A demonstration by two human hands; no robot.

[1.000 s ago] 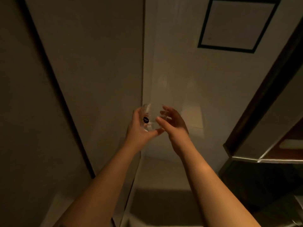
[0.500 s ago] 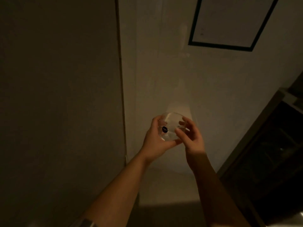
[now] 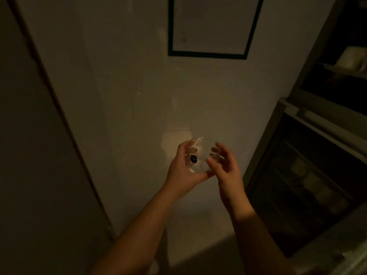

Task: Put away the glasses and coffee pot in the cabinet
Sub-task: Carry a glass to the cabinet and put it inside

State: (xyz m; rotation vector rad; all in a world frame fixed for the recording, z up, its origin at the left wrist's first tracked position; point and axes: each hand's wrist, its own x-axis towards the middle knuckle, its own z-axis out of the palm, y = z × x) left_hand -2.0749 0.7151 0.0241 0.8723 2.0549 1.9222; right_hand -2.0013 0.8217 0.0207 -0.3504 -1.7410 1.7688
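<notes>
A small clear glass (image 3: 199,155) with a round black sticker on its side is held up in front of a pale wall. My left hand (image 3: 183,171) cups it from the left and below, thumb under its base. My right hand (image 3: 224,165) sits at its right side, fingertips touching the rim and wall of the glass. An open dark cabinet (image 3: 309,175) with shelves stands to the right of my hands. The coffee pot is not in view.
A black-framed picture (image 3: 208,26) hangs on the wall above. A large panel or door (image 3: 39,155) fills the left side. Pale jars or cups (image 3: 303,171) sit on the cabinet shelves, and a pale object (image 3: 351,58) rests on an upper shelf.
The view has swung right, bringing the cabinet shelves into sight. Both hands have kept hold of the glass, and it has tilted a little.
</notes>
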